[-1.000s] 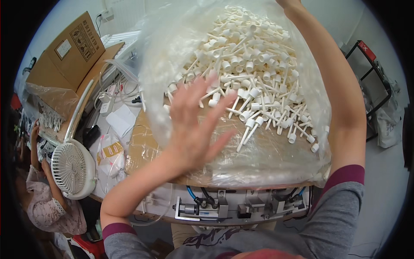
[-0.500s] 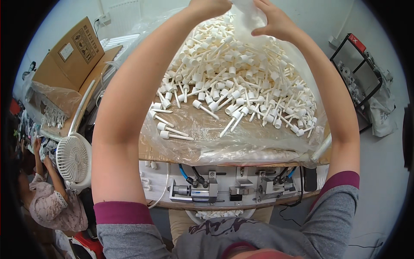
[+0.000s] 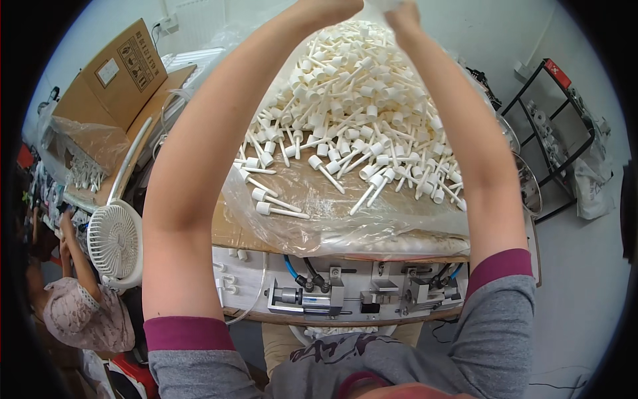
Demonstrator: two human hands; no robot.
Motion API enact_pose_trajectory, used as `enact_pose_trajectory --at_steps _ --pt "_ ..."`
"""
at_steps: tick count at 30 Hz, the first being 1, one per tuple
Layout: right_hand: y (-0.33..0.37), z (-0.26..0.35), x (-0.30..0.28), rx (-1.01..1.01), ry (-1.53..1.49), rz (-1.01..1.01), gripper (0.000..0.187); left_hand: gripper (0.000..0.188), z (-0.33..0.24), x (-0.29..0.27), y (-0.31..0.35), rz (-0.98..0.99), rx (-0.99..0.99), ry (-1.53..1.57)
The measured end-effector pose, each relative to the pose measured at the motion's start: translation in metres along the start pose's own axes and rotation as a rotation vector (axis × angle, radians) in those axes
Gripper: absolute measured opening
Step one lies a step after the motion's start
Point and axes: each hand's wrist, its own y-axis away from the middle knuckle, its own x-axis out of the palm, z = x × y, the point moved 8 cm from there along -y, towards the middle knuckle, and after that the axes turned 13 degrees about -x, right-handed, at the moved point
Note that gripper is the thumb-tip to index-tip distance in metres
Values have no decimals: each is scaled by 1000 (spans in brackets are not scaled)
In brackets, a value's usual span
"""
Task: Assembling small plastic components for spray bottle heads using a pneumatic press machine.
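Both my arms reach over a large heap of white plastic caps with stems (image 3: 359, 100). At the top edge, my left hand (image 3: 332, 9) is closed on the clear plastic bag (image 3: 286, 233), its fingers partly cut off. My right hand (image 3: 403, 18) is close beside it, smeared by motion, with a pale bit of plastic near its fingers; its grip cannot be made out. The bag lies spread under the heap, and its crumpled near edge runs along the cardboard. Several caps lie apart from the heap on its near side.
Below the cardboard is a metal clamping fixture (image 3: 312, 300) with blue and black hoses. A white fan (image 3: 114, 246) and an open cardboard box (image 3: 109, 80) stand left, where a co-worker (image 3: 86, 306) sits. A black rack (image 3: 551, 133) and metal bowls (image 3: 528, 186) are at right.
My right hand has moved up and left, toward my left hand. The plastic that hung in front of the heap is mostly out of view. Metal bowls now show beyond my right arm.
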Motion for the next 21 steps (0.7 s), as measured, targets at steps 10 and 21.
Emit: enact_pose_trajectory --at_steps 10,21 --pt "42 130 -50 -267 -541 458 59 47 69 53 -13 145 -443 38" --pt "44 108 25 -61 -326 167 49 60 -45 20 -25 274 -163 -594"
